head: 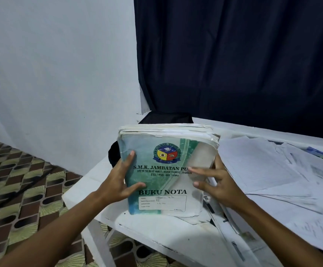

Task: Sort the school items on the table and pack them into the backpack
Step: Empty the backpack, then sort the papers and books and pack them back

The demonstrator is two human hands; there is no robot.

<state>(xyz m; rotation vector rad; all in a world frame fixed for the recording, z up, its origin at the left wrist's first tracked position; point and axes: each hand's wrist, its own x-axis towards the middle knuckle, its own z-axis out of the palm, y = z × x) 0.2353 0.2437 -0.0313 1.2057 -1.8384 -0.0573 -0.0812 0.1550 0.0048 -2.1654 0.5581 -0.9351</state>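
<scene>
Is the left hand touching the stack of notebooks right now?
Touching. The head view shows the left hand gripping the left edge of the stack of notebooks, with its thumb and fingers pressed on the green cover.

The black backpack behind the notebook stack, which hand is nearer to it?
Left. The left hand grips the green-and-white notebook stack at its left edge, just below the black backpack. The right hand holds the stack's right side, farther from the backpack.
</scene>
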